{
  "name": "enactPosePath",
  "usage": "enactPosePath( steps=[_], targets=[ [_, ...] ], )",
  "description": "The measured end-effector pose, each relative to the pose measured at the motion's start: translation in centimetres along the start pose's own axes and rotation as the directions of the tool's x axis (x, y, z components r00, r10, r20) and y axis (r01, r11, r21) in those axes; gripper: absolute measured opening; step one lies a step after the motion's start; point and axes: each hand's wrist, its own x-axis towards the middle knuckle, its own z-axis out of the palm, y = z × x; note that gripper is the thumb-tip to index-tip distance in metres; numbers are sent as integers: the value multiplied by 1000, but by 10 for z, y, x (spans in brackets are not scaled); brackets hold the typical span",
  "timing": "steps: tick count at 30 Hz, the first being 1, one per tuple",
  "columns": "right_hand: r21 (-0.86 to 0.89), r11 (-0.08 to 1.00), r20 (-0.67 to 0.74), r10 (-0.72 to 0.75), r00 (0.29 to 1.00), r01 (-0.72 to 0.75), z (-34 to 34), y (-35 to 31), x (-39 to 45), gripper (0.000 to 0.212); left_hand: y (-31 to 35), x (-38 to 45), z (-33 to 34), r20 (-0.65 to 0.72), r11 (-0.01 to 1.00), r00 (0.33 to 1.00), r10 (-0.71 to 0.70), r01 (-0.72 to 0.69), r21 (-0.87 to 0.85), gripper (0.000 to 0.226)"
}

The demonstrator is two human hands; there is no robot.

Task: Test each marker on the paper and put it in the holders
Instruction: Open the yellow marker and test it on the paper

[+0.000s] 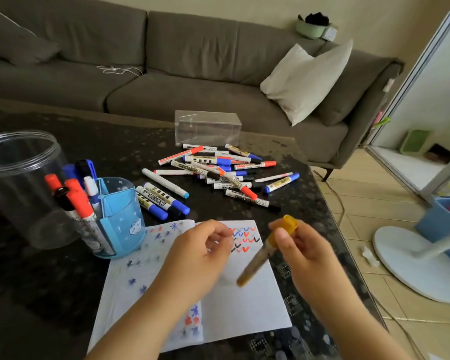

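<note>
Right hand (305,252) grips blurred yellow-capped marker (266,252) over white scribbled paper (244,302); left hand (203,249) loosely curled, holding nothing. Step: testing. Next: uncap, scribble.

The tabletop (63,281) looks like dark, glossy, speckled stone. At its ten o'clock stands a clear, shiny plastic jar (18,183), beside it a smooth blue plastic holder (125,219). At twelve o'clock sits a transparent, glossy box (207,128). The paper (244,302) is matt white. The markers (218,172) have smooth plastic barrels. Behind, the sofa (166,61) is matt grey woven cloth.
</note>
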Motion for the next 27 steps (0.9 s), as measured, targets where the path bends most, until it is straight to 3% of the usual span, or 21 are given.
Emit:
enactPosePath(
  steps=[3,7,11,13,17,19,23,27],
  targets=[
    [249,954,156,128,979,-164,14,6,-9,38,6,-4,4,99,995,992,-73,79,-54,10],
    [293,898,269,253,929,-329,29,6,-7,38,7,-3,7,172,971,965,-197,216,-101,11],
    [535,613,470,356,807,-582,32,2,4,38,-2,0,11,224,890,922,-315,369,-269,19],
    [575,494,590,302,749,-652,33,0,3,35,-3,1,12,325,803,889,-323,439,-402,25],
    [602,340,694,224,684,-722,37,2,-3,38,4,1,11,467,492,842,-270,538,-685,30],
    [573,418,676,246,695,-705,39,4,-4,41,7,-1,14,441,439,851,-285,525,-729,28],
    [414,743,523,278,805,-526,45,5,-7,36,8,-4,19,368,491,861,-350,503,-711,27],
    [284,845,422,315,850,-453,49,1,-9,34,5,-4,24,321,529,856,-405,505,-682,28]
  ],
)
